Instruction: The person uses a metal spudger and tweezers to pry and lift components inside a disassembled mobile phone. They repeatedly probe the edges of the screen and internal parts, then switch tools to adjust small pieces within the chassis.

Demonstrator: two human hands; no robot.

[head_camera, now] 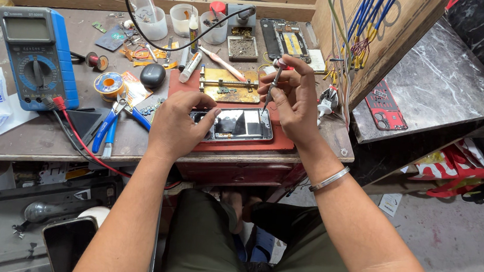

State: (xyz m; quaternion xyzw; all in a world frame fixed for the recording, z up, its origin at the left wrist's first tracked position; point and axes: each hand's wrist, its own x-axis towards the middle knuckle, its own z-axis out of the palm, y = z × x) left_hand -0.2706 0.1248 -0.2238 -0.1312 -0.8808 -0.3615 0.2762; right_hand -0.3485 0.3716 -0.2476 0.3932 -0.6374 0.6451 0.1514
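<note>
1. Head view: your left hand lies on the left end of the smartphone, fingers spread and curled over its edge, thumb tip pressed on the glass, pinning it down rather than gripping it
2. The smartphone lies flat, long side across, on the red mat at the front edge of the workbench, directly in front of you
3. Your right hand is closed on a thin screwdriver, thumb and fingers pinched round its shaft; the tool stands nearly upright with its tip down at the phone's upper right edge, though you cannot tell whether the tip touches
4. Just behind the phone, a brass-coloured holder plate sits on the same mat
5. To the left, blue-handled pliers lie beside your left hand, and a blue multimeter rests further left, its red lead trailing off the bench edge
6. A black oval case and a solder spool lie behind the pliers
7. A metal bangle circles your right wrist
</note>
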